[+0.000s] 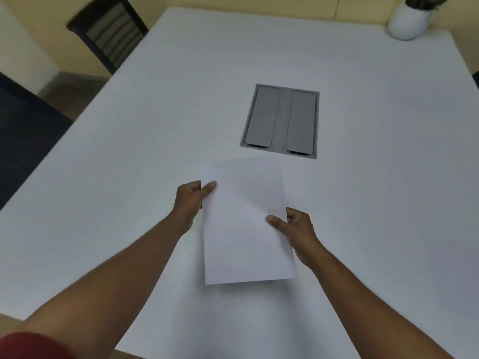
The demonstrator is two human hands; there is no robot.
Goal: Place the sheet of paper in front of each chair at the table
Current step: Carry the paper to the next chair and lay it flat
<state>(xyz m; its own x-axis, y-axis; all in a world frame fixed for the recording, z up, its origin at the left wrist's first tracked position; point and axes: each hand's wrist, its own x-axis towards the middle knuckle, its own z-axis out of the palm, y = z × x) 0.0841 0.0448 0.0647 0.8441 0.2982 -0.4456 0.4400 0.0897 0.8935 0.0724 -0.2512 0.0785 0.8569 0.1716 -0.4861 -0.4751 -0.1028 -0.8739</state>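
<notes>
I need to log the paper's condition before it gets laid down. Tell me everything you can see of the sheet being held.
The sheet of paper is plain white, unprinted as far as shows, uncreased, slightly bowed. It is held above the white table, long side pointing away. The left hand pinches its left edge, the right hand its right edge, thumbs on top.

We see 2 bare forearms, uncovered from elbow to wrist. A dark red sleeve (31, 344) shows at the lower left corner, high on our left arm. No rings, watch or bands show on either wrist.
</notes>
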